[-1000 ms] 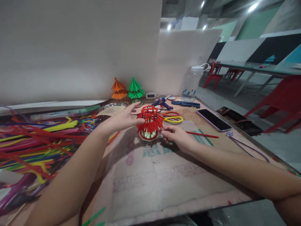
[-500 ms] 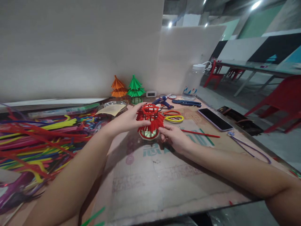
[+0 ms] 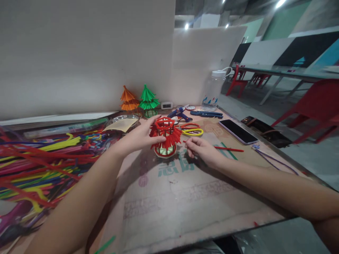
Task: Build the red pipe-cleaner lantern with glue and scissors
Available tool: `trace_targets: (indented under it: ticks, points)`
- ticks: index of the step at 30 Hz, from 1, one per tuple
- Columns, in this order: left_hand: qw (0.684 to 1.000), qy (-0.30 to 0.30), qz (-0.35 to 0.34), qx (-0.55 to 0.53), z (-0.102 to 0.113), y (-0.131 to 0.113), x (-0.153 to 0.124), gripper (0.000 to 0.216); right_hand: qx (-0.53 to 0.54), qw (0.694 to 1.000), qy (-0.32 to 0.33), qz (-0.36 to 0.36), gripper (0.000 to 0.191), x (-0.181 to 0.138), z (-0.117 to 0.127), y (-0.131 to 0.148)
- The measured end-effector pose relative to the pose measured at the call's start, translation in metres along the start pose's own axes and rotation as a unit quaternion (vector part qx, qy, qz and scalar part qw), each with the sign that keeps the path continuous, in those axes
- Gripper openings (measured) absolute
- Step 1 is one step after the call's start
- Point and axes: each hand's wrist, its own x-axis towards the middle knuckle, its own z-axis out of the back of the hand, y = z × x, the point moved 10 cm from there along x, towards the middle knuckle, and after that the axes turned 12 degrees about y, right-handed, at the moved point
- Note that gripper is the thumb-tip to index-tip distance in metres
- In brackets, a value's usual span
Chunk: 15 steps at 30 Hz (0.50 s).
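Note:
My left hand [image 3: 144, 135] is wrapped round the left side of a small red pagoda model [image 3: 169, 137], made of fuzzy pipe cleaners, with a fringed roof and a pale round base on the table. Its thumb lies across the front of the fringe. A short way to the right of the model, my right hand [image 3: 198, 150] has its fingertips pinched together, apart from it. A small red tip shows by those fingers; I cannot tell whether they hold it. A red pipe cleaner [image 3: 230, 149] lies behind the right hand, partly hidden by it.
Bundles of coloured pipe cleaners [image 3: 39, 162] cover the left. Behind stand an orange model [image 3: 129, 100], a green model [image 3: 148, 100] and a metal dish [image 3: 135, 120]. Scissors [image 3: 193, 131], a glue gun [image 3: 180, 113], blue pliers [image 3: 206, 114], a bottle [image 3: 212, 91] and a phone [image 3: 238, 131] lie rightward.
My right hand has drawn away from the red model's fringe to the right. My left hand still holds the model. The whole view has shifted slightly.

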Motion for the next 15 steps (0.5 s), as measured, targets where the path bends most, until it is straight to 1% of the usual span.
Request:
trace_targets:
  ticks: [3,5,7,9,11,12,14,15]
  points:
    - [1.0,-0.004,0.017,0.013,0.002,0.001,-0.001,0.088,-0.011,0.998,-0.062,0.029,0.041,-0.001,0.029,0.003]
    - [0.999,-0.009,0.025,0.019,0.004,0.0,-0.002,0.086,-0.019,0.993,-0.107,0.05,0.037,-0.002,0.048,0.008]
    - [0.999,-0.012,0.03,0.024,0.006,0.001,-0.003,0.084,-0.037,0.985,-0.15,0.074,0.032,-0.005,0.065,0.019]
    - [0.999,-0.012,0.033,0.024,0.006,0.002,-0.003,0.085,-0.068,0.977,-0.177,0.094,0.033,-0.009,0.076,0.032]
    - [0.999,-0.012,0.035,0.022,0.006,0.002,-0.003,0.084,-0.106,0.975,-0.17,0.093,0.039,-0.012,0.076,0.041]
    - [0.999,-0.011,0.034,0.023,0.006,0.002,-0.003,0.084,-0.125,0.977,-0.151,0.081,0.041,-0.011,0.07,0.042]
    - [0.999,-0.009,0.028,0.028,0.006,0.0,-0.003,0.083,-0.152,0.983,-0.092,0.048,0.038,-0.006,0.052,0.034]
    - [0.999,-0.008,0.026,0.032,0.006,-0.001,-0.003,0.082,-0.16,0.985,-0.06,0.03,0.032,-0.003,0.041,0.027]
